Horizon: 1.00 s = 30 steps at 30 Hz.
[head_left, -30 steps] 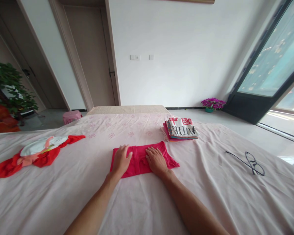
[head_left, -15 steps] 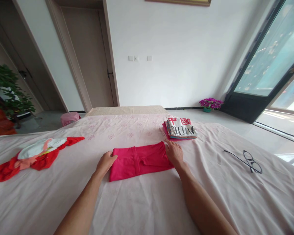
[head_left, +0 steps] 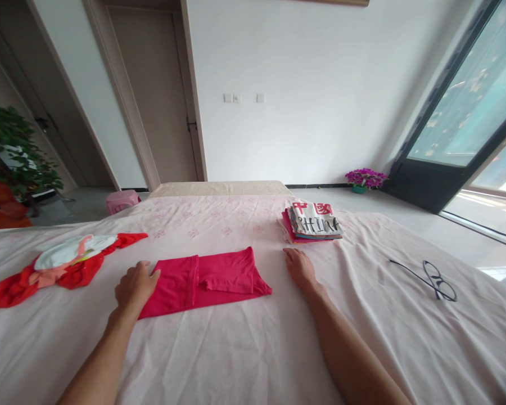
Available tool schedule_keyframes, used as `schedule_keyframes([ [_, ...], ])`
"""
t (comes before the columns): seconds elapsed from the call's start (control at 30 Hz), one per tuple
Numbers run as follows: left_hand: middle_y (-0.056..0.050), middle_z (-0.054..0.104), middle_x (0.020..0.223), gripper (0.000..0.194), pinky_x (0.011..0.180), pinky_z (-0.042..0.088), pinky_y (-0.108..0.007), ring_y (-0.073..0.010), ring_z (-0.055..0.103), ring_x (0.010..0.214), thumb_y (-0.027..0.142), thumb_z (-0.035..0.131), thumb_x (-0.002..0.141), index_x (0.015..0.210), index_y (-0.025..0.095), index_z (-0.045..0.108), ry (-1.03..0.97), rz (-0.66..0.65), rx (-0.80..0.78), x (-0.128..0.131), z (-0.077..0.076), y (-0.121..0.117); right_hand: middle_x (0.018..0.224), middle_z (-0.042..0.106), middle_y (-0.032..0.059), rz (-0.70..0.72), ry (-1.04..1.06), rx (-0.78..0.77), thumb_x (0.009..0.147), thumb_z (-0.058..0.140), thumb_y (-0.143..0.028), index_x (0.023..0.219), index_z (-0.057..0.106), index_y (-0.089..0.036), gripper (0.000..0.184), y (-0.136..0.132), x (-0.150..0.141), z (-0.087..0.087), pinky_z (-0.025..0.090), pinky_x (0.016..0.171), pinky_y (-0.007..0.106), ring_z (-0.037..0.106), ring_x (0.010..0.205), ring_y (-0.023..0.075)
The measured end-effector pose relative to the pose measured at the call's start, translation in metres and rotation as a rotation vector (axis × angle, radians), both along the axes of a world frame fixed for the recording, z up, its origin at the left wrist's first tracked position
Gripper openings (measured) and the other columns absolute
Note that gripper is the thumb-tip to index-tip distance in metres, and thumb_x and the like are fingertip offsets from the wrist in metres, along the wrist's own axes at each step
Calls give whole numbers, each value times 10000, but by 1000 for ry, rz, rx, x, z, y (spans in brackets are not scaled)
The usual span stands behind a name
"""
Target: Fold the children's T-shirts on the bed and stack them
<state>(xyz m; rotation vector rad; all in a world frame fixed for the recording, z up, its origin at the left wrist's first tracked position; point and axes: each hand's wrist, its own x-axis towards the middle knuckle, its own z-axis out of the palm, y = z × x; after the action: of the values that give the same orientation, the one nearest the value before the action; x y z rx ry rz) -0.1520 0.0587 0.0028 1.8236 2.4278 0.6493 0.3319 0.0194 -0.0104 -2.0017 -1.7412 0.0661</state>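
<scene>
A folded crimson shirt [head_left: 225, 275] lies flat on the pale pink cloth [head_left: 219, 360], a folded-over sleeve showing on its top and a hem band crossing its middle. My left hand [head_left: 135, 285] is closed on the shirt's left edge, thumb on top and the other fingers partly hidden. To the right of the shirt, apart from it, my right hand [head_left: 299, 268] rests low over the cloth, holding nothing, its fingers loosely extended. Just beyond that hand sits a stack of folded clothes [head_left: 314, 222], topped by a white piece with red and black lettering.
On the left lies a crumpled red and white garment [head_left: 73, 259]. Black-framed eyeglasses [head_left: 436, 281] rest on the cloth at right. Beyond the cloth's edge are a pink stool [head_left: 123, 201], a pot of purple flowers [head_left: 366, 179] and a leafy green plant [head_left: 17, 152].
The crimson shirt has slid left, with my left hand gripping its left edge. My right hand has come off the shirt's top and is now beside its right end.
</scene>
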Motion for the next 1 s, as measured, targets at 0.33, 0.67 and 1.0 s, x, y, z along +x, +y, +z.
schedule_keyframes([
  [0.33,-157,544,1411,487,1134,296,-492,-296,427,1360,396,361,968,1333,141,560,154,-514,167,132,-13,-23,1220,682,50,236,139,81,847,451,-100,1223,660,-225,448,46,-40,-6,433,1032,342,598,1161,205],
  [0.67,-170,423,1511,581,1141,233,-520,-331,317,1430,475,342,968,1443,164,468,321,-465,46,137,-31,-27,1156,717,9,747,260,-9,689,487,16,1157,713,-277,597,101,-66,-13,429,1049,375,555,1243,213],
  [1.0,-189,445,1491,569,1127,244,-542,-348,338,1415,473,379,951,1407,158,508,269,-493,83,137,-30,-27,981,730,12,641,21,-10,778,508,-104,983,748,-240,343,85,-66,20,469,832,238,650,928,161],
])
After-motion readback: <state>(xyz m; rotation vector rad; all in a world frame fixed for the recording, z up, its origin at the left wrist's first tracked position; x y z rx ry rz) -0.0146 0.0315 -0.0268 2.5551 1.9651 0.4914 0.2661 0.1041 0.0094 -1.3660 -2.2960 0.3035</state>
